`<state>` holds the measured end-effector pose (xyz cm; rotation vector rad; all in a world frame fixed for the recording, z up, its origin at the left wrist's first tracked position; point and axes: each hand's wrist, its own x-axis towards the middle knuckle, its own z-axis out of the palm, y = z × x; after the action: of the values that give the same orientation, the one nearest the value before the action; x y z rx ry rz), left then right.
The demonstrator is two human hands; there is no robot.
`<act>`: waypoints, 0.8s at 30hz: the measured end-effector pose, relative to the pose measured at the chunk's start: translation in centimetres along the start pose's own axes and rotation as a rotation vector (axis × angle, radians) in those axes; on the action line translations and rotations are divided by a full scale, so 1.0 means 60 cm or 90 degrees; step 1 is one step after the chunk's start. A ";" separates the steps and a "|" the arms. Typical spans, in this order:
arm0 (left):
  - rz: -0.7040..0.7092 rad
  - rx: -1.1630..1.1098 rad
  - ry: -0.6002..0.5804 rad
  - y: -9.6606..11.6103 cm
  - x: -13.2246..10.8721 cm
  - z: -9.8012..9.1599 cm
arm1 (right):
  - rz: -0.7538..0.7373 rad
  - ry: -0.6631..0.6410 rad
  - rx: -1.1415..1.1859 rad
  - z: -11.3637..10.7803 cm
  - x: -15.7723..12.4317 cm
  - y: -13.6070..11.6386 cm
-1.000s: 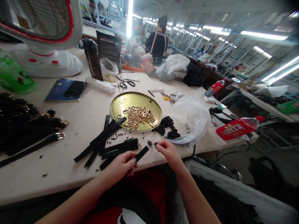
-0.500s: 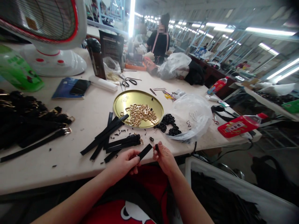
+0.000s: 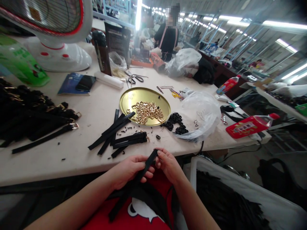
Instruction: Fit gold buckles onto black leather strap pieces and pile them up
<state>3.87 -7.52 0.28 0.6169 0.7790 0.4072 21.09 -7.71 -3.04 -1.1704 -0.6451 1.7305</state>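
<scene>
A flat black strap (image 3: 134, 187) runs from my lap up between my hands. My left hand (image 3: 133, 169) is closed on its middle, thumb on top. At the strap's upper end my right hand (image 3: 165, 161) pinches the tip; the small black ring it held is hidden by the fingers. Beyond the hands, near the table edge, lie small black rings (image 3: 158, 137). A bundle of black straps with gold buckles (image 3: 130, 140) is just left of them. Behind it stands a round gold tray (image 3: 124, 99) with many gold buckles (image 3: 148, 111).
More black rings (image 3: 177, 123) spill from a clear plastic bag (image 3: 203, 115). Loose straps (image 3: 107, 131) lie left of the tray, and a big strap pile (image 3: 28, 115) at far left. A red bottle (image 3: 249, 126) lies at right. A white bin (image 3: 216, 172) stands below. Scissors (image 3: 135, 78) lie behind.
My right hand has come to the strap's end, and the black ring seen in its fingers is now hidden. The strap is turned, showing its long tail over my lap. The view has shifted slightly.
</scene>
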 end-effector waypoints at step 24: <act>0.147 0.851 0.153 0.020 0.033 -0.031 | -0.036 -0.035 -0.281 0.000 0.006 -0.003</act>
<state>3.61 -4.82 -1.02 1.9413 1.1786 0.1123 21.14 -7.31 -3.07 -1.3885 -1.1241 1.6217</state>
